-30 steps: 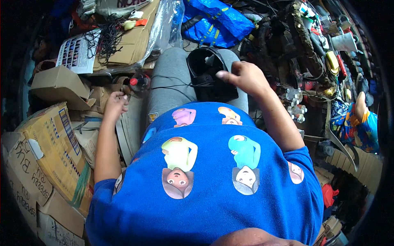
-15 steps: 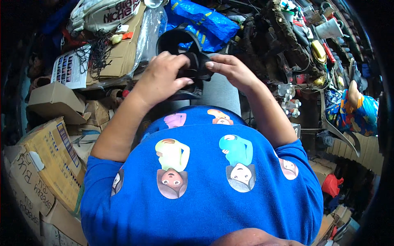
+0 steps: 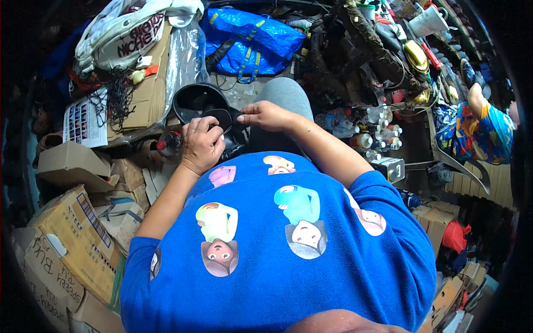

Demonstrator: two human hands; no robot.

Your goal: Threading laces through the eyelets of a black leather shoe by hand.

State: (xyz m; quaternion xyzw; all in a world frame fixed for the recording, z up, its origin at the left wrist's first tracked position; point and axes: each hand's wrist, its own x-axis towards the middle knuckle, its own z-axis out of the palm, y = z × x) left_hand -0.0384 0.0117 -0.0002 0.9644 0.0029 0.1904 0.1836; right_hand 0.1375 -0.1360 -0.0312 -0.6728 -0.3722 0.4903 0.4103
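A black shoe [image 3: 235, 140], with what look like laces on it, rests in my lap between my two hands. My left hand [image 3: 203, 141] lies over its left side with the fingers curled in against it. On the other side, my right hand [image 3: 267, 116] pinches the black upper part of the shoe between thumb and fingers. Just beyond my left hand is a round black container [image 3: 189, 99], its open mouth facing up. The dark material between my hands blends together, so the shoe's full outline is hidden.
A blue bag [image 3: 252, 41] lies on the floor ahead. Left of it are cardboard sheets [image 3: 145, 99], a black cord tangle and cartons [image 3: 72, 166]. Several small bottles [image 3: 377, 139] stand at the right, below a cluttered bench. Another person's colourful clothing [image 3: 483, 136] shows at far right.
Both hands and the shoe have shifted left and closer to my body in the picture. The view has turned, showing more of the floor and bottles. My left fingers are more curled.
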